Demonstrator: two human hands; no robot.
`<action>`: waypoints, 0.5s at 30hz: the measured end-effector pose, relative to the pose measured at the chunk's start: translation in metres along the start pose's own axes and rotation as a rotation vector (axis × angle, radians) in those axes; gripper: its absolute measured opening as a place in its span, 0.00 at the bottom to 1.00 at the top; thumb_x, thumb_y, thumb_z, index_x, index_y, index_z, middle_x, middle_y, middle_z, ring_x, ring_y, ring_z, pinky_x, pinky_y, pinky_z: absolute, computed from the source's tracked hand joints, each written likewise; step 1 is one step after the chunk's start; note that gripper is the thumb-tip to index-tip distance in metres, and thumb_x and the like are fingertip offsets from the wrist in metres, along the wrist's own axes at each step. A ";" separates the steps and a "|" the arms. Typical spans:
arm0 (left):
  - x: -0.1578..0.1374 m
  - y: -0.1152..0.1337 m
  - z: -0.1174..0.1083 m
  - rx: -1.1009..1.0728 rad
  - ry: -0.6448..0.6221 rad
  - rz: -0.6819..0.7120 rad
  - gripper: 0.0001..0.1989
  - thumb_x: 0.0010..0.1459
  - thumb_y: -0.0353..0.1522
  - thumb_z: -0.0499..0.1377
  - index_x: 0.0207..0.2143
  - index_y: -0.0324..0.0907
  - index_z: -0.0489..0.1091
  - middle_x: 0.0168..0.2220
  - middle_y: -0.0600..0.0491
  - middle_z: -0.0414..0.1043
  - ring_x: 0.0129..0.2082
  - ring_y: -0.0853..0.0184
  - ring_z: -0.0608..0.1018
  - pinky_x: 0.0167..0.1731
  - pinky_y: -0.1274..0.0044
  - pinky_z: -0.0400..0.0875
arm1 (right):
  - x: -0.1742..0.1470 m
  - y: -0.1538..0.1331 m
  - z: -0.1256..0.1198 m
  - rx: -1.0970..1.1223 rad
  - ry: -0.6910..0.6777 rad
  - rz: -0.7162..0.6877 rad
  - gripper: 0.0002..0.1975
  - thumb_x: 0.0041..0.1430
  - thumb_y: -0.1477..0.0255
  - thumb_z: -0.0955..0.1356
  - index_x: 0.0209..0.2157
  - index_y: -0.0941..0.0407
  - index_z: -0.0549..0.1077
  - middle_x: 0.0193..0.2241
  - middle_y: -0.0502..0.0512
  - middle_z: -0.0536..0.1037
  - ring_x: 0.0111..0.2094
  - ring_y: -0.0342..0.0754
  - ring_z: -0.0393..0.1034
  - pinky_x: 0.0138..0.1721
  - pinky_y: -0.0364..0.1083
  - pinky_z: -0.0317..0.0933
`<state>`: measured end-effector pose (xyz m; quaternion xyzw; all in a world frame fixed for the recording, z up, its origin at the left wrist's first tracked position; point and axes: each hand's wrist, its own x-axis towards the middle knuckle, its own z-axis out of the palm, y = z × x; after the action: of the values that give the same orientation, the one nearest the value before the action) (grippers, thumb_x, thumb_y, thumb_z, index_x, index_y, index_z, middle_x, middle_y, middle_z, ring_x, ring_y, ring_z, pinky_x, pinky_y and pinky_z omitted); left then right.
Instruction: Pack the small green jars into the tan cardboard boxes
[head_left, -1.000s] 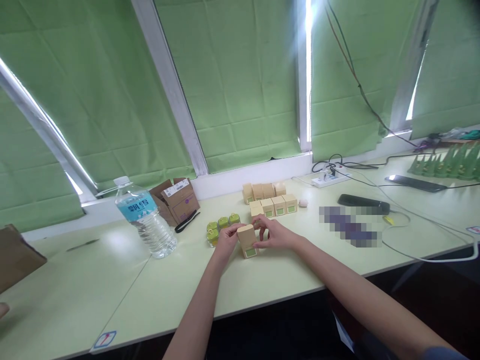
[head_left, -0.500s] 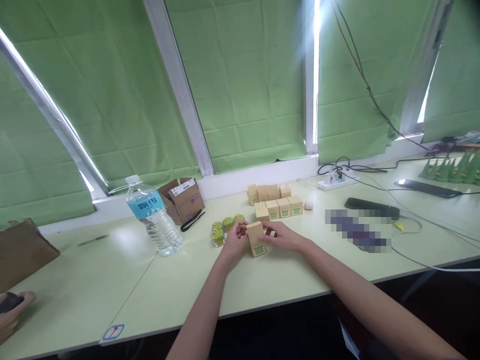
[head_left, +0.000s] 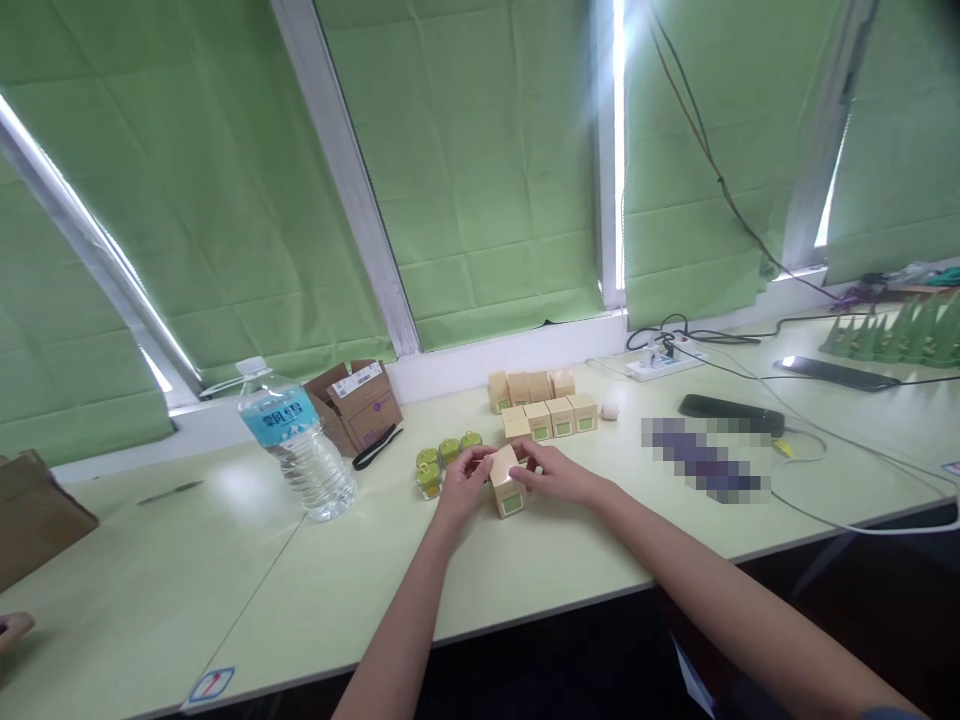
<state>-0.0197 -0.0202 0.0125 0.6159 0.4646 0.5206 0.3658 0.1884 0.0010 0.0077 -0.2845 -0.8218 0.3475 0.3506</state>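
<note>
Between my two hands is a small tan cardboard box (head_left: 507,484) with a green label on its front. My left hand (head_left: 466,482) grips its left side, and my right hand (head_left: 546,470) grips the right side with the thumb on the front. Just behind it stand several matching boxes (head_left: 561,417) in a row, with more tan boxes (head_left: 529,388) in a second row farther back. Several small clear containers with green lids (head_left: 429,470) are grouped to the left of my left hand.
At left stand a large water bottle (head_left: 300,450) and an open brown carton (head_left: 366,405) with a black strap. A power strip (head_left: 664,362), cables and a black phone-like object (head_left: 731,413) lie to the right. Another person's hand (head_left: 13,630) shows at the far left edge.
The box's top has tipped toward me, and it looks shorter, with its top face showing more. My hands stay on its sides. The other person's hand has moved mostly out of view.
</note>
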 end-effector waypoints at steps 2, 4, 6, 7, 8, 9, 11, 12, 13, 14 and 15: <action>0.001 0.000 -0.001 0.016 0.022 -0.002 0.19 0.52 0.46 0.63 0.37 0.40 0.76 0.35 0.50 0.76 0.34 0.65 0.75 0.34 0.75 0.69 | 0.000 -0.001 -0.001 0.007 -0.001 0.011 0.24 0.64 0.57 0.64 0.58 0.51 0.61 0.46 0.57 0.76 0.34 0.47 0.71 0.37 0.48 0.66; 0.002 -0.001 -0.003 0.026 0.043 0.003 0.18 0.52 0.46 0.64 0.34 0.40 0.76 0.34 0.49 0.77 0.34 0.65 0.75 0.35 0.75 0.69 | 0.000 0.000 -0.001 -0.013 0.008 0.016 0.26 0.64 0.57 0.65 0.60 0.51 0.61 0.45 0.56 0.77 0.34 0.47 0.71 0.37 0.49 0.66; 0.003 -0.003 -0.003 0.035 0.050 0.009 0.17 0.51 0.45 0.64 0.31 0.39 0.76 0.34 0.49 0.78 0.33 0.65 0.75 0.36 0.74 0.69 | 0.000 0.001 -0.002 -0.035 0.013 0.020 0.24 0.63 0.57 0.66 0.57 0.51 0.65 0.44 0.56 0.77 0.34 0.47 0.71 0.37 0.48 0.66; 0.003 -0.004 -0.003 0.038 0.053 0.015 0.16 0.50 0.44 0.65 0.31 0.39 0.76 0.33 0.49 0.78 0.33 0.65 0.76 0.36 0.74 0.69 | 0.000 0.002 -0.002 -0.040 0.012 0.024 0.22 0.63 0.57 0.66 0.55 0.51 0.67 0.44 0.56 0.77 0.34 0.47 0.72 0.36 0.48 0.66; 0.003 -0.005 -0.003 0.040 0.055 0.020 0.16 0.50 0.43 0.65 0.31 0.39 0.76 0.33 0.50 0.78 0.32 0.65 0.76 0.36 0.74 0.69 | 0.001 0.003 -0.002 -0.039 0.008 0.031 0.22 0.62 0.56 0.66 0.54 0.51 0.69 0.44 0.56 0.77 0.33 0.47 0.72 0.35 0.48 0.66; 0.004 -0.005 -0.003 0.041 0.058 0.025 0.15 0.50 0.43 0.66 0.31 0.39 0.76 0.32 0.50 0.77 0.31 0.65 0.76 0.35 0.74 0.69 | 0.001 0.003 -0.002 -0.030 0.002 0.039 0.22 0.62 0.55 0.66 0.53 0.52 0.69 0.44 0.56 0.77 0.32 0.46 0.72 0.35 0.47 0.66; 0.004 -0.007 -0.003 0.049 0.067 0.032 0.14 0.49 0.41 0.66 0.33 0.40 0.76 0.31 0.51 0.77 0.30 0.66 0.75 0.34 0.75 0.68 | 0.001 0.004 -0.002 -0.003 -0.012 0.054 0.21 0.62 0.54 0.66 0.51 0.52 0.70 0.44 0.56 0.77 0.30 0.45 0.72 0.34 0.47 0.67; 0.004 -0.007 -0.003 0.058 0.065 0.035 0.14 0.48 0.40 0.66 0.33 0.40 0.76 0.30 0.51 0.77 0.30 0.67 0.75 0.33 0.75 0.68 | 0.001 0.004 -0.002 0.011 -0.019 0.060 0.21 0.62 0.54 0.66 0.50 0.52 0.71 0.44 0.55 0.77 0.29 0.45 0.72 0.33 0.47 0.67; 0.004 -0.008 -0.002 0.067 0.059 0.035 0.13 0.49 0.40 0.66 0.32 0.39 0.76 0.30 0.52 0.76 0.29 0.67 0.75 0.33 0.76 0.68 | 0.001 0.004 -0.002 0.026 -0.026 0.066 0.21 0.62 0.54 0.66 0.49 0.53 0.71 0.44 0.55 0.77 0.28 0.44 0.72 0.33 0.47 0.67; 0.004 -0.009 -0.002 0.074 0.047 0.034 0.13 0.49 0.40 0.65 0.32 0.39 0.75 0.30 0.52 0.76 0.29 0.67 0.74 0.33 0.76 0.67 | 0.000 0.003 -0.003 0.037 -0.032 0.072 0.21 0.62 0.54 0.66 0.50 0.52 0.70 0.44 0.55 0.77 0.28 0.44 0.72 0.32 0.47 0.67; 0.004 -0.009 -0.002 0.073 0.035 0.029 0.12 0.49 0.40 0.65 0.31 0.39 0.75 0.29 0.52 0.75 0.29 0.68 0.74 0.32 0.76 0.67 | 0.000 0.002 -0.003 0.043 -0.036 0.074 0.21 0.63 0.54 0.65 0.51 0.52 0.70 0.44 0.55 0.77 0.27 0.44 0.72 0.32 0.47 0.67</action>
<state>-0.0233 -0.0135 0.0055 0.6265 0.4805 0.5193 0.3271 0.1912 0.0030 0.0079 -0.3009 -0.8092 0.3830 0.3286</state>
